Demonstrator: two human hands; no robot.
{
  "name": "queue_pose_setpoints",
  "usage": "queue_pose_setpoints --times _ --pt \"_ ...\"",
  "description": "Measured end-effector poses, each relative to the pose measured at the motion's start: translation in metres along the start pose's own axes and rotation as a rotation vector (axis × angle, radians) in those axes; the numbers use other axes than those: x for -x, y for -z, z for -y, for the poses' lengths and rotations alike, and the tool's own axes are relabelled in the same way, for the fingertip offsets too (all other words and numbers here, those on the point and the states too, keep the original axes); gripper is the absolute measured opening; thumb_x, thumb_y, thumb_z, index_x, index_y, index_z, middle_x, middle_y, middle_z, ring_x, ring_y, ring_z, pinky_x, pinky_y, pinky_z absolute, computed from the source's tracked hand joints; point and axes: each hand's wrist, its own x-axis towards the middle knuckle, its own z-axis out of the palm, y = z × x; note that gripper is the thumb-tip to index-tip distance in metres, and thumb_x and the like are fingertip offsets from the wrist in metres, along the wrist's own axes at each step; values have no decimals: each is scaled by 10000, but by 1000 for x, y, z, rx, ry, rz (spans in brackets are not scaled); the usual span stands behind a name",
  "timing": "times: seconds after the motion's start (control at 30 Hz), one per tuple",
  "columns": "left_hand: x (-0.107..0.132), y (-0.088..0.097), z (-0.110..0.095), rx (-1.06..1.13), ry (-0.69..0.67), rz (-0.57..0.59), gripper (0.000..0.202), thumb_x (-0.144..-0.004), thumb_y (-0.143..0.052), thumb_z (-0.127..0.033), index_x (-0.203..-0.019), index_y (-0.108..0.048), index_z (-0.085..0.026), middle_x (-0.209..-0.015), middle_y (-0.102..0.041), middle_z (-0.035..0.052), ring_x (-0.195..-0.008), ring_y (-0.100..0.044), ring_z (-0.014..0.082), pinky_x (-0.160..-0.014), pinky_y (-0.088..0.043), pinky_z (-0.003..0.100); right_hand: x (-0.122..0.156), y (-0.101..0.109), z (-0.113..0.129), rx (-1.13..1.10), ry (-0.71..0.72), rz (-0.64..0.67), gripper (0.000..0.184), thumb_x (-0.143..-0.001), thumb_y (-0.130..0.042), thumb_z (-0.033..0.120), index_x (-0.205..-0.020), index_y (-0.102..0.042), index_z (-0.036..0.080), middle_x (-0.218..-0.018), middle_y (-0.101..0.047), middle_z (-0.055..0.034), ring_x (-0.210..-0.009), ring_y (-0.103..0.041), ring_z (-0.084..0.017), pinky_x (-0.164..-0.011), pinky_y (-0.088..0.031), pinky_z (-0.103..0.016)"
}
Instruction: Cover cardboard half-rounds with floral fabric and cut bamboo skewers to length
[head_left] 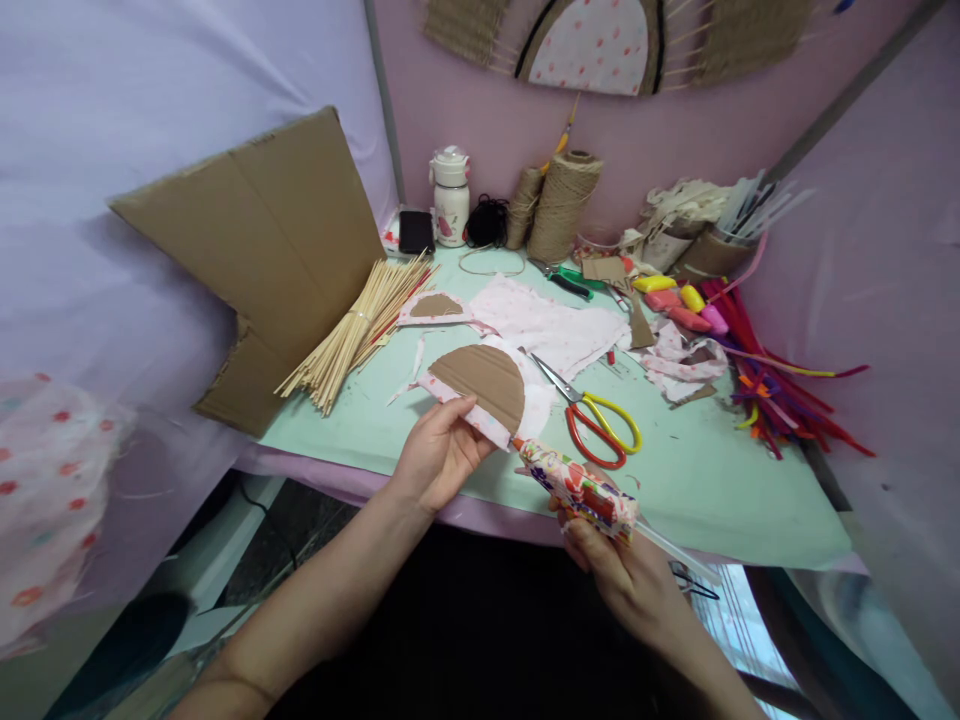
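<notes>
My left hand [444, 450] pinches the near edge of a cardboard half-circle [480, 385] backed with dotted white fabric. The fabric is folded over along the straight edge and sticks out past the curved side. In my right hand [611, 560] is a patterned hot glue gun [581, 485], a clear glue stick [679, 550] poking out of its back. Its orange nozzle meets or nearly meets the fabric at the half-circle's near right corner. Scissors [600, 420] with red and yellow handles lie just beyond the gun. A smaller covered half-circle [437, 307] rests farther back.
A bundle of sticks [356, 330] and a large cardboard sheet [262, 240] are on the left. Dotted fabric [544, 320] lies mid-table. Twine spools [566, 205], a white bottle [451, 200] and pliers [566, 282] are at the back. Pipe cleaners [787, 390] spread at right.
</notes>
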Motion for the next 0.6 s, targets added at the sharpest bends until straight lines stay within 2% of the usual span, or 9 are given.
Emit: queue_pose_setpoints --times 0.3,0.6 --pt "4 -1 1 -78 -45 0 358 -805 -566 -100 -1160 -569 -149 -962 -714 70 -807 -685 172 -718 -576 294 0 0 1 36 3 -10 272 -946 -394 432 -855 -543 224 -731 -532 -6 -672 -525 -165 -622 -459 -288" --pt "8 1 2 -178 -129 39 379 -777 -634 -143 -1144 -549 -184 -982 -704 54 -826 -679 185 -746 -579 352 5 1 -11 78 -4 12 294 -942 -421 393 -731 -550 234 -586 -490 12 -522 -471 -158 -504 -422 -282"
